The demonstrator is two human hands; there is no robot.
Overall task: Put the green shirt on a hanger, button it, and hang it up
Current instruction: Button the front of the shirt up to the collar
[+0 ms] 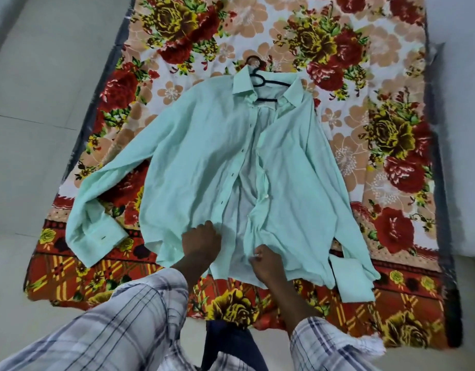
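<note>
At the middle of the scene the green shirt (204, 156) lies face up, front open, with the black hanger (260, 79) inside its collar and the hook at the far end. At the near hem both hands hold cloth: the left hand (201, 242) grips one front edge and the right hand (266, 261) pinches the other, probably to line them up for buttoning on the floral blanket (365, 76)

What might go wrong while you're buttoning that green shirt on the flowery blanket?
The green shirt is open all the way up, and the left hand and right hand grip its two bottom front edges. A button might go into the wrong hole, leaving the front crooked. Tugging down there might also pull the shirt off the hanger, which looks tilted in the neck.
</note>
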